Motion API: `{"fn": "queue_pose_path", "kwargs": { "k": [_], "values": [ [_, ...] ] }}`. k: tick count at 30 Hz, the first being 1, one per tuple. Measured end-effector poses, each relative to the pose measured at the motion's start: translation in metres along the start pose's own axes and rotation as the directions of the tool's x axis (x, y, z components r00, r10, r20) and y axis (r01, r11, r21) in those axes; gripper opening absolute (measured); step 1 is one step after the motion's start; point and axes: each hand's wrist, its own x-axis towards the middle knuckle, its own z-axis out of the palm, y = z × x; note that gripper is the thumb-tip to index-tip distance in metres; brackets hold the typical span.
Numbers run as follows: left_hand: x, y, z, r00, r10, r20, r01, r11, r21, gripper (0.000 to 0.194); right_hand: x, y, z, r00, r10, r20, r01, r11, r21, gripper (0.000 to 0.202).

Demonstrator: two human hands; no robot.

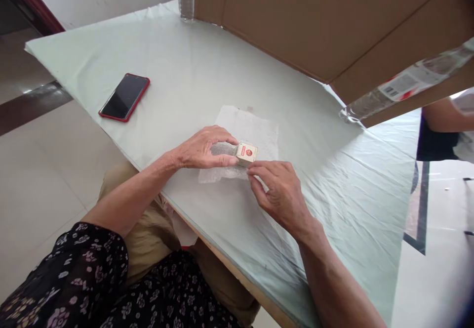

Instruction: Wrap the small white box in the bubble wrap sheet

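Observation:
A small cream box (pixel 247 153) with a red label on top rests on a translucent sheet of wrap (pixel 259 133) that lies on the cloth-covered table. My left hand (pixel 207 149) has its thumb and fingers at the left end of the box, gripping it. At the box's near right corner, my right hand (pixel 276 187) has its thumb and forefinger tips close together; whether anything is pinched between them is too small to tell.
A phone with a red case (pixel 125 97) lies on the pale tablecloth (pixel 159 56) at the left. A large cardboard panel (pixel 281 17) stands at the back, with plastic bottles (pixel 407 83) at its edges. Another person's arm (pixel 446 115) shows at the far right.

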Motion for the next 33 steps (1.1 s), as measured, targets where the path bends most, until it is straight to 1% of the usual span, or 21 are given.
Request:
{"fn": "queue_pose_path", "kwargs": {
  "k": [2,3,5,6,8,9,10,12,15,17,20,26,31,33],
  "values": [
    [-0.001,0.006,-0.001,0.998,0.045,0.037,-0.044,0.999,-0.014,0.049,0.003,0.003,0.000,0.994,0.049,-0.103,-0.046,0.998,0.030,0.015],
    [-0.001,0.009,0.000,0.997,0.062,0.043,-0.062,0.998,0.004,0.052,0.006,0.004,0.000,0.989,0.071,-0.132,-0.067,0.997,0.041,0.014],
    [0.000,0.012,0.006,0.998,0.067,0.009,-0.067,0.995,0.072,0.047,0.011,0.007,0.002,0.979,0.133,-0.152,-0.125,0.990,0.058,0.012],
    [0.002,0.014,0.010,0.998,0.051,-0.029,-0.048,0.994,0.103,0.039,0.014,0.009,0.003,0.974,0.171,-0.149,-0.162,0.984,0.071,0.011],
    [0.005,0.016,0.020,0.993,-0.010,-0.117,0.023,0.994,0.107,0.017,0.019,0.014,0.006,0.959,0.249,-0.132,-0.233,0.964,0.125,0.012],
    [0.007,0.018,0.024,0.988,-0.045,-0.150,0.057,0.995,0.078,0.013,0.021,0.018,0.008,0.950,0.286,-0.122,-0.264,0.949,0.170,0.012],
    [0.009,0.019,0.028,0.981,-0.078,-0.179,0.087,0.995,0.039,0.013,0.023,0.022,0.010,0.942,0.319,-0.107,-0.290,0.930,0.227,0.012],
    [0.012,0.021,0.033,0.967,-0.153,-0.204,0.144,0.988,-0.060,0.015,0.026,0.029,0.013,0.924,0.377,-0.061,-0.333,0.875,0.352,0.013],
    [0.015,0.020,0.034,0.947,-0.274,-0.166,0.237,0.948,-0.212,0.015,0.028,0.035,0.020,0.903,0.430,-0.020,-0.368,0.795,0.482,0.014],
    [0.015,0.018,0.033,0.940,-0.309,-0.146,0.260,0.923,-0.283,0.015,0.028,0.035,0.023,0.894,0.447,-0.031,-0.369,0.774,0.515,0.014],
    [0.013,0.016,0.032,0.943,-0.296,-0.151,0.236,0.917,-0.322,0.014,0.025,0.030,0.027,0.893,0.447,-0.050,-0.358,0.774,0.522,0.013],
    [0.010,0.017,0.035,0.946,-0.289,-0.148,0.227,0.915,-0.335,0.014,0.022,0.024,0.032,0.906,0.411,-0.096,-0.337,0.841,0.423,0.014],
    [0.011,0.017,0.034,0.942,-0.306,-0.140,0.242,0.905,-0.349,0.015,0.023,0.028,0.037,0.910,0.408,-0.072,-0.345,0.842,0.415,0.013],
    [0.011,0.016,0.033,0.935,-0.329,-0.134,0.264,0.895,-0.359,0.015,0.023,0.031,0.036,0.914,0.396,-0.085,-0.340,0.863,0.373,0.013]
  ]
}}
